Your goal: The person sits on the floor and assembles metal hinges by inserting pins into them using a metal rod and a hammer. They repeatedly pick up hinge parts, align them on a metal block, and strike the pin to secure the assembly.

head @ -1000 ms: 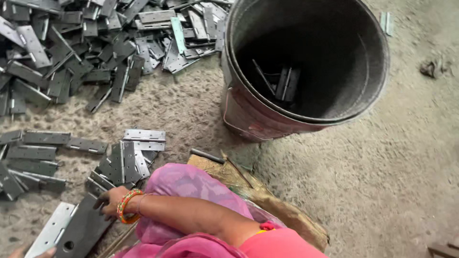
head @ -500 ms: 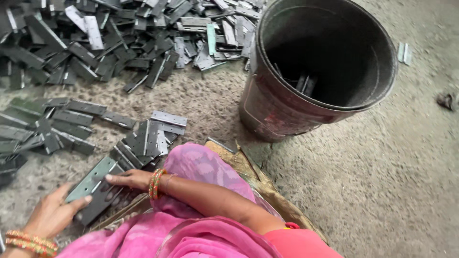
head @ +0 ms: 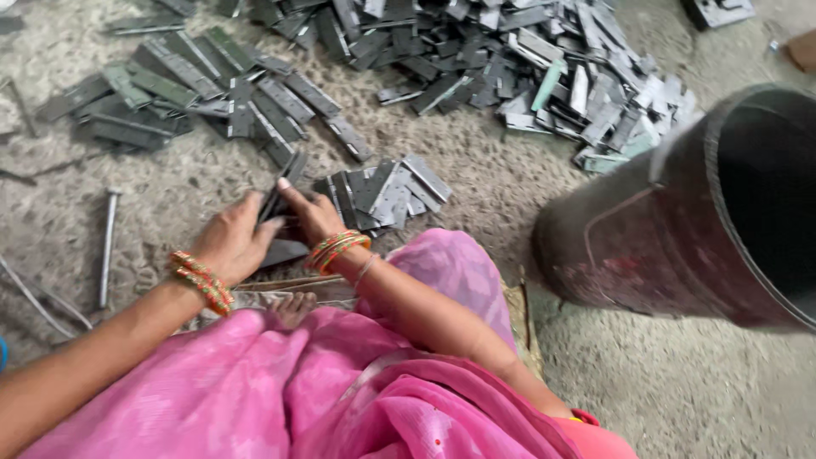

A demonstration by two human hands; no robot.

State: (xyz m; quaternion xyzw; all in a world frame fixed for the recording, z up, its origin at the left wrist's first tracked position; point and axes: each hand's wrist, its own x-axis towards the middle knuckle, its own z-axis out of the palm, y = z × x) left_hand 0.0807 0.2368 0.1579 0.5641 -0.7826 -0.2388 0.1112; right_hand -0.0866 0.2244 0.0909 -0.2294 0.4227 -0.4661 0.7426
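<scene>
Head view: hands (head: 272, 229) cover metal plates (head: 285, 223); bucket (head: 680, 229) cropped

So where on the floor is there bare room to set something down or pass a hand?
Bare floor lies between the long nail and the left hand, and in a strip between the big heap of metal strips and the small fanned stack, running toward the bucket. It is crowded around the right hand and along the top.

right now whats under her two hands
A dark flat metal plate shows between and below the left hand and right hand, on the rough floor. How many plates are stacked there is hidden by the fingers.
</scene>
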